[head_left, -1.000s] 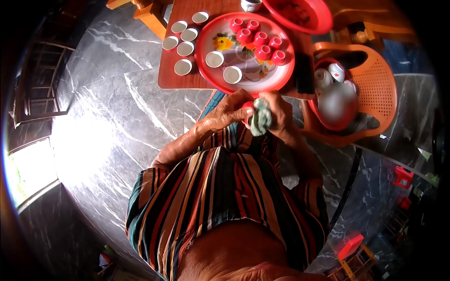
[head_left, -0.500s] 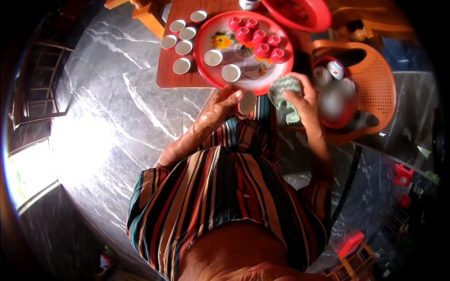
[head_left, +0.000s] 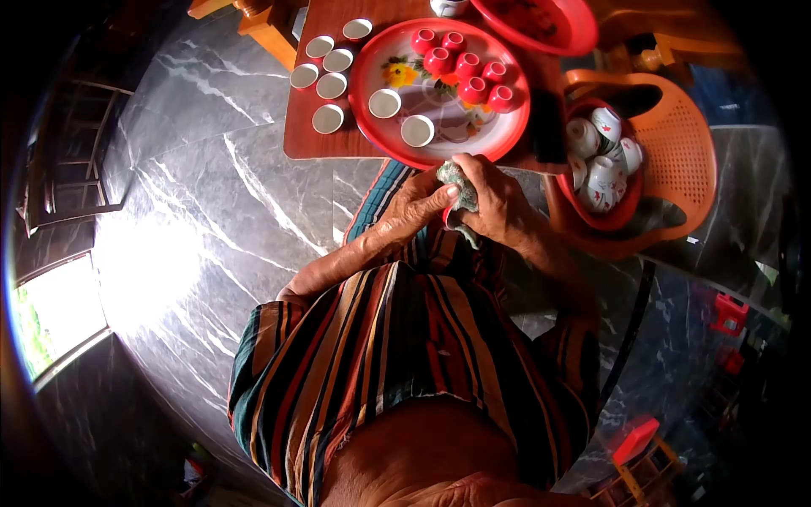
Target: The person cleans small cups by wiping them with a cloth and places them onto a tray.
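My left hand (head_left: 416,203) is closed around a small red cup (head_left: 446,217), most of it hidden by my fingers and the cloth. My right hand (head_left: 497,201) grips a grey-green cloth (head_left: 459,188) and presses it against the cup. Both hands meet just below the near rim of a round red-rimmed tray (head_left: 397,155) with a flower pattern. On the tray, several red cups (head_left: 467,64) stand upside down at the far right. Two upright cups, white inside, are on its near side, one of them a white-lined cup (head_left: 417,131) closest to my hands.
Several upright cups (head_left: 328,119) stand on the wooden table (head_left: 302,142) left of the tray. A red basin (head_left: 549,25) is at the back. On the orange chair (head_left: 683,144) at right sits a red bowl (head_left: 610,223) holding several white floral cups (head_left: 603,177).
My right hand has moved left with the cloth, from beside the tray onto the cup in my left hand. The bowl of white cups, partly blurred before, now shows clearly.
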Demonstrator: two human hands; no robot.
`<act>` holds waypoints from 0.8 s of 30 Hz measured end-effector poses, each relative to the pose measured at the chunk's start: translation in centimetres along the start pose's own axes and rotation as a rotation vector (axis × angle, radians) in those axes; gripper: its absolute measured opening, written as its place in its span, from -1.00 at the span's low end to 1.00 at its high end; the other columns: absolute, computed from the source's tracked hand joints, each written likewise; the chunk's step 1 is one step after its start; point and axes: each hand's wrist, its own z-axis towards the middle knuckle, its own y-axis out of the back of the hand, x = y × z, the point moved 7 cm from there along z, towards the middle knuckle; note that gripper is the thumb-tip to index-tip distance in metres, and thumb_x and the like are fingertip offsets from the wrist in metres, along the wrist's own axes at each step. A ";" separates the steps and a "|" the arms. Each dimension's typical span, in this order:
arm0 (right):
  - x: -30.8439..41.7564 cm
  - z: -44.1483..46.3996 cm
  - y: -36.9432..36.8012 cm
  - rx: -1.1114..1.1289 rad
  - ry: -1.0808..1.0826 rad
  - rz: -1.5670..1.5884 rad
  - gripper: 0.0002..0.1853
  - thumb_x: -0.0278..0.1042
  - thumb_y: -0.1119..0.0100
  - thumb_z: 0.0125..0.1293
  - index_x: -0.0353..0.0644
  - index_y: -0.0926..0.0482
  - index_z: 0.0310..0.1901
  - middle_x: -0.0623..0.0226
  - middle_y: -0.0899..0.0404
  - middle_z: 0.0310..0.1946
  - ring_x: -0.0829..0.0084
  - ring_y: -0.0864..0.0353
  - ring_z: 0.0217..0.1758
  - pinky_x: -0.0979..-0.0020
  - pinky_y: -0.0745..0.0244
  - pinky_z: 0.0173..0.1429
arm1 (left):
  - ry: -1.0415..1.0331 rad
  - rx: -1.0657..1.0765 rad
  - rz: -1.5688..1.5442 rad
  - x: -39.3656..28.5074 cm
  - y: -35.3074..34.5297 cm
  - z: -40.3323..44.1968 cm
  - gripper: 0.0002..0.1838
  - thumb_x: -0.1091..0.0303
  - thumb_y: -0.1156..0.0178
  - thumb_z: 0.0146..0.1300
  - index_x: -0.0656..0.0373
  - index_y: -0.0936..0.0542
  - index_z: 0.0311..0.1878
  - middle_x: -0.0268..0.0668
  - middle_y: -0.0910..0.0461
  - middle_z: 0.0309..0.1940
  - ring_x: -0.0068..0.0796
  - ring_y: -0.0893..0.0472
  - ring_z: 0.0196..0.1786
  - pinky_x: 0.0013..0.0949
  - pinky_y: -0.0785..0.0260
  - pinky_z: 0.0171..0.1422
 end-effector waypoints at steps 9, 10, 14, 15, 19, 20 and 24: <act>-3.6 -1.9 -1.9 -0.327 -0.330 0.204 -0.54 -0.23 -0.28 0.06 -0.24 -0.40 -0.03 0.05 -0.51 -0.30 0.01 -0.56 -0.27 0.17 -0.45 -0.24 | -0.278 -0.054 0.392 -3.6 -0.3 0.1 -0.46 0.11 -0.34 0.16 0.24 -0.38 0.07 -0.24 -0.44 -0.14 -0.46 -0.44 -0.06 -0.37 -0.34 0.03; -3.2 -1.7 -1.6 -0.402 -0.257 0.286 -0.63 -0.16 -0.20 0.14 -0.24 -0.44 -0.12 0.06 -0.54 -0.32 0.00 -0.57 -0.32 0.18 -0.44 -0.27 | -0.397 -0.070 0.562 -4.3 -0.4 0.0 -0.44 0.10 -0.35 0.13 0.24 -0.40 0.07 -0.21 -0.43 -0.12 -0.39 -0.45 -0.05 -0.35 -0.34 0.03; -7.4 -5.2 -6.6 -0.184 -0.478 0.548 -0.64 -0.23 -0.21 0.17 -0.23 -0.50 -0.05 0.10 -0.58 -0.28 0.15 -0.60 -0.27 0.21 -0.44 -0.25 | -0.556 -0.046 0.807 -5.3 -1.1 -0.4 -0.37 0.05 -0.41 -0.01 0.20 -0.48 0.07 -0.15 -0.39 -0.06 -0.21 -0.45 0.00 -0.26 -0.35 0.07; -7.2 -5.2 -7.1 -0.123 -0.540 0.599 -0.64 -0.24 -0.21 0.16 -0.22 -0.51 -0.03 0.12 -0.58 -0.25 0.20 -0.60 -0.24 0.22 -0.45 -0.23 | -0.632 -0.019 0.939 -5.7 -1.7 -0.7 -0.36 0.04 -0.42 -0.04 0.18 -0.49 0.07 -0.16 -0.40 -0.07 -0.22 -0.45 0.00 -0.24 -0.36 0.07; -6.7 -6.3 -7.3 -0.253 -0.712 1.467 -0.64 -0.29 -0.12 0.30 -0.19 -0.42 0.10 0.35 -0.51 -0.06 0.45 -0.54 -0.02 0.45 -0.46 0.01 | -0.609 -0.016 0.807 -5.5 -1.2 -0.5 -0.34 0.07 -0.45 -0.07 0.15 -0.48 0.09 -0.19 -0.40 -0.08 -0.28 -0.49 -0.06 -0.23 -0.40 0.00; -7.0 -5.2 -4.4 -0.303 -0.449 0.859 -0.65 -0.27 -0.12 0.29 -0.18 -0.44 0.08 0.29 -0.53 -0.12 0.35 -0.58 -0.08 0.42 -0.48 -0.04 | -0.322 -0.029 0.450 -2.3 0.6 0.3 -0.35 0.13 -0.44 0.00 0.18 -0.42 0.12 -0.18 -0.41 -0.06 -0.41 -0.48 -0.09 -0.31 -0.40 -0.05; -2.2 -2.5 0.1 -0.268 -0.125 -0.024 -0.59 -0.43 -0.22 0.06 -0.19 -0.44 0.00 0.11 -0.52 -0.29 0.12 -0.58 -0.24 0.27 -0.49 -0.19 | -0.039 0.059 0.229 -0.7 1.3 0.6 -0.44 0.02 -0.22 0.25 0.27 -0.33 0.10 -0.16 -0.51 -0.16 -0.48 -0.50 -0.21 -0.38 -0.35 -0.18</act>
